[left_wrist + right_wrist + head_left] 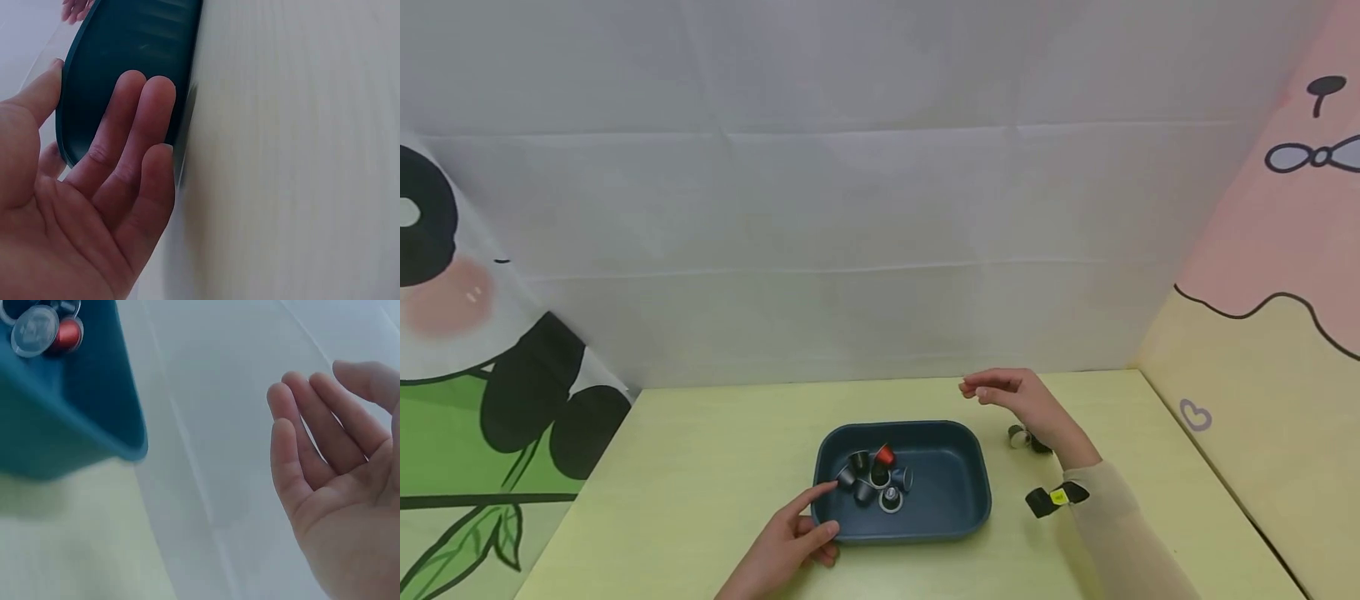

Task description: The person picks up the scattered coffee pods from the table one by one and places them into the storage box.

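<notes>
A dark blue tray (940, 483) stands on the table with several coffee capsules in its left part, among them a red capsule (885, 456) and a blue capsule (902, 478). At the tray's near left corner is my left hand (790, 533), its index finger and thumb touching the rim. The left wrist view shows the other fingers (150, 115) loosely bent beside the tray's outer wall. My right hand (1011, 396) is raised beyond the tray's right side. Its fingers (331, 434) are relaxed, with nothing between them.
Partly hidden below my right forearm, a light capsule (1018, 437) and a dark capsule (1040, 446) lie right of the tray. A black strap with a yellow tag (1058, 497) is at my right wrist. A white backdrop (865, 250) rises behind the table (685, 467).
</notes>
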`<action>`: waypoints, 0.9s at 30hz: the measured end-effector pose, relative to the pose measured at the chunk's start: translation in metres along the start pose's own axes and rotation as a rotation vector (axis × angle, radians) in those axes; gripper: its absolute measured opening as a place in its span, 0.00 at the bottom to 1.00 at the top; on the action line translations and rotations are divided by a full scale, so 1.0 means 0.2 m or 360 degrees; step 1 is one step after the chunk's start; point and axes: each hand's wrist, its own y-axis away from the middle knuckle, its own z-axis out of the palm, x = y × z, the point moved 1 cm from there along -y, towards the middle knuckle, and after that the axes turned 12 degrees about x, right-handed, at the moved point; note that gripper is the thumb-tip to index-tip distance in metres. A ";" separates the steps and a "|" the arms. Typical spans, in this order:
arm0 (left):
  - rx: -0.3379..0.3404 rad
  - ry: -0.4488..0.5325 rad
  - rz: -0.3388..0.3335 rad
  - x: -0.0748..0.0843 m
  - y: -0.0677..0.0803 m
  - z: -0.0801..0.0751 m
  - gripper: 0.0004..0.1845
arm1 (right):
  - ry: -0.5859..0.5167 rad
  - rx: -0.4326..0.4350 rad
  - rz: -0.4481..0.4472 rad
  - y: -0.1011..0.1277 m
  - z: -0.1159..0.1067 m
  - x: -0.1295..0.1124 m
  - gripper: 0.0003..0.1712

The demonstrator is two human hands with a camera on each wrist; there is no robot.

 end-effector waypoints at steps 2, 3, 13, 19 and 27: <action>0.0005 0.0008 -0.0007 0.00 0.00 0.00 0.33 | 0.0012 0.0056 0.0016 0.02 -0.04 0.02 0.17; 0.0007 0.0012 -0.0008 -0.01 0.00 0.00 0.33 | 0.0015 0.0082 0.0030 0.03 -0.05 0.03 0.17; 0.0009 0.0031 -0.0018 0.00 0.00 0.00 0.33 | 0.0089 0.0280 0.0108 0.12 -0.20 0.15 0.20; 0.0011 0.0036 -0.0023 -0.01 0.00 0.01 0.33 | 0.0187 0.0361 0.0126 0.18 -0.27 0.24 0.20; -0.0008 0.0039 -0.0003 -0.01 0.00 0.00 0.32 | 0.0607 0.0445 0.0250 0.27 -0.32 0.34 0.20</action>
